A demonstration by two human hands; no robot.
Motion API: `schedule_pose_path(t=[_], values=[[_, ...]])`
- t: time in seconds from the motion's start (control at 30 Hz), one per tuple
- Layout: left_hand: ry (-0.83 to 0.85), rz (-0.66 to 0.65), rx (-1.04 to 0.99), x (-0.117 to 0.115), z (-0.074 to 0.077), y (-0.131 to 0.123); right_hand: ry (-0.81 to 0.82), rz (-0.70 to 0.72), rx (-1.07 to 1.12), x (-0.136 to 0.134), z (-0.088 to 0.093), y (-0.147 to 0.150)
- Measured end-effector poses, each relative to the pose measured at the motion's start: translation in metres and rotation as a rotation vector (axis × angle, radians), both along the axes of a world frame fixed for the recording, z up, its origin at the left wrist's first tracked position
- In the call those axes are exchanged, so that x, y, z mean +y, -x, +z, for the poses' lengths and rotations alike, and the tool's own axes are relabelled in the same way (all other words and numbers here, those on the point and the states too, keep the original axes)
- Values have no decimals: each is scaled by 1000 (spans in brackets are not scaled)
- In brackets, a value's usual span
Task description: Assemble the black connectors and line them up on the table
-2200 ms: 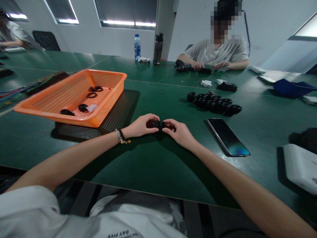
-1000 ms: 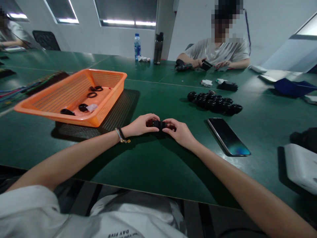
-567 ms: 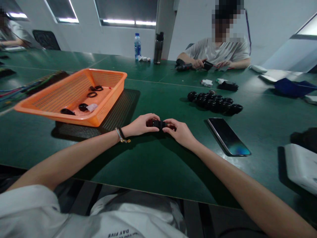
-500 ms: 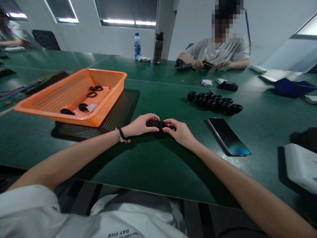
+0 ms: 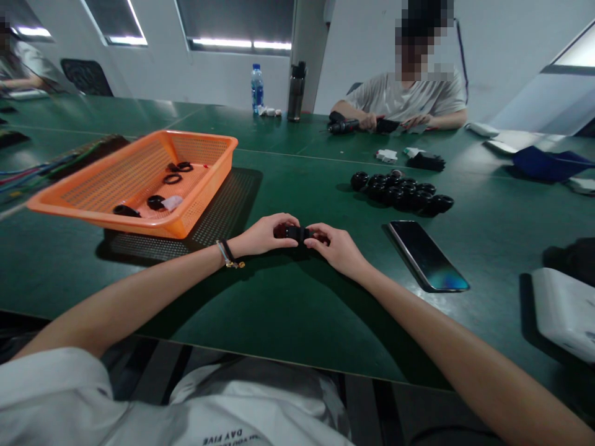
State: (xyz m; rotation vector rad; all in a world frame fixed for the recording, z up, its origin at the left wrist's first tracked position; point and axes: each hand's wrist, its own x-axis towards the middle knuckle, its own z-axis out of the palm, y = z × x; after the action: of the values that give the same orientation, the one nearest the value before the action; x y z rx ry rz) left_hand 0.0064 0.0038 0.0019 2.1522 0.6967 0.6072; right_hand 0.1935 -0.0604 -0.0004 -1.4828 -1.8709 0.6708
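Left hand (image 5: 264, 237) and right hand (image 5: 338, 248) both pinch one small black cylindrical part (image 5: 296, 233), each grip closed on an end, low over the dark green desk (image 5: 279, 297). Black smartphone (image 5: 427, 255) just right. Beyond: orange mesh plastic basket (image 5: 139, 179), pile of black round parts (image 5: 402, 192).

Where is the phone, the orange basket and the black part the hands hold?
phone (image 5: 427, 257): head view, middle of its screen.
orange basket (image 5: 208, 184): head view, its right side wall.
black part (image 5: 295, 233): head view, the middle bit that shows.

Only the person's own white shirt (image 5: 139, 409) bears readable print, upside down at the hem: "DAY" and "FIVE".
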Motion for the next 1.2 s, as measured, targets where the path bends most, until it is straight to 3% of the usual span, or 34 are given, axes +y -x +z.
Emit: schedule_pose_path(t=[0.4, 1.2], values=[[-87, -8, 22, 0, 1, 0, -46, 22, 44, 0, -4, 0], [-24, 9, 27, -1, 1, 0, -20, -1, -13, -2, 0, 1]])
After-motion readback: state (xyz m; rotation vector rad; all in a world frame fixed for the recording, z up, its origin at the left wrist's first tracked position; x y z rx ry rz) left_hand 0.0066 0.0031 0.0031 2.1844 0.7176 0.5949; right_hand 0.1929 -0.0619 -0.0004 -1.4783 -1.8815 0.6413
